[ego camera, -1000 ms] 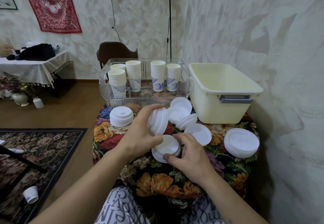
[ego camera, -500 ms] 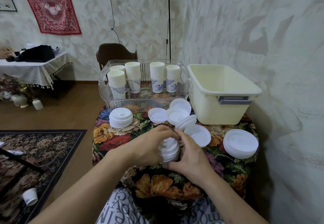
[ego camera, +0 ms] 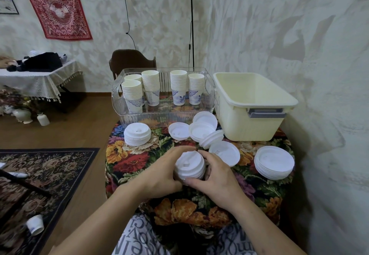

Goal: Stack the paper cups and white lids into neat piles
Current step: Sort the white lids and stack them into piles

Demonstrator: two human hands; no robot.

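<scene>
My left hand (ego camera: 159, 175) and right hand (ego camera: 217, 177) now cup one merged pile of lids (ego camera: 189, 167) between them; a second ago it was two. Loose lids (ego camera: 201, 131) just beyond my fingers come next.

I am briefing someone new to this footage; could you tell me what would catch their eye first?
Both hands, left hand and right hand, cup a small pile of white lids at the middle of the floral tablecloth. Behind, stacked paper cups stand in a clear tray, beside an empty cream tub on the right.
</scene>
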